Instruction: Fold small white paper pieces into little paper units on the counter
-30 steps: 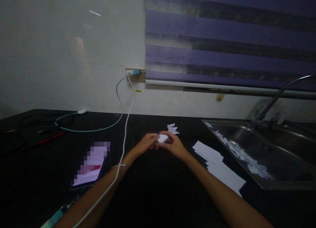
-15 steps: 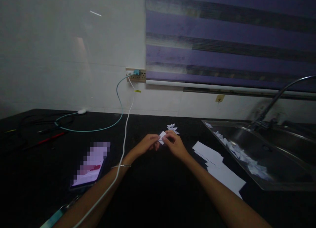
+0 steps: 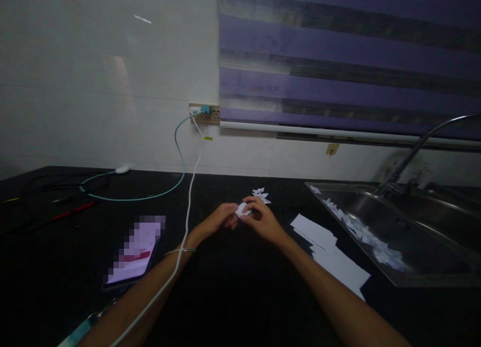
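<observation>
right hand (image 3: 263, 220) curved against paper (image 3: 241, 210)

No readable text or numbers.

Folded piece (image 3: 241, 210) and sheets (image 3: 340, 268): matt white paper. Sink (image 3: 393, 236): dull metal; faucet (image 3: 399, 170): shiny metal. Wall (image 3: 93, 111): smooth, glossy. Blind (image 3: 338, 48) looks like cloth.

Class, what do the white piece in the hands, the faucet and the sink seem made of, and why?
White piece: likely paper; matte and thin-looking.
Faucet: probably chromed metal; bright highlights follow its curve.
Sink: metal, perhaps stainless steel; grey with a soft sheen.
</observation>
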